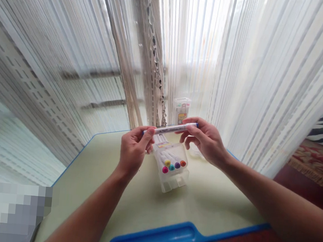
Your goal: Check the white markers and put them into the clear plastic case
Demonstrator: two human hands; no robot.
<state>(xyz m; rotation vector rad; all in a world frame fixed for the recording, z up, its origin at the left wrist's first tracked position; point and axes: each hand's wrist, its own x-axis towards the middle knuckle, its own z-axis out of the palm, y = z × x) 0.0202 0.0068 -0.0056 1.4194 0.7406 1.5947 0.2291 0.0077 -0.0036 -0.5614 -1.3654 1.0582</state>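
A white marker pen (172,129) with blue ends is held nearly level above the table, its right end slightly higher. My left hand (134,145) pinches its left end between thumb and fingers. At the other end, the thumb and fingers of my right hand (205,140) close on it, with the lower fingers curled free. Below the pen lies a clear plastic marker case (173,179) holding several markers (171,167) with pink, yellow, teal, purple and orange caps toward me. Dark print shows on the held pen but is too small to read.
The pale green table (87,190) has a blue rim (157,235) along its near edge. Another clear marker box (182,111) stands upright at the back. A clear plastic piece (197,151) lies partly behind my right hand. Sheer striped curtains (248,68) hang beyond the table.
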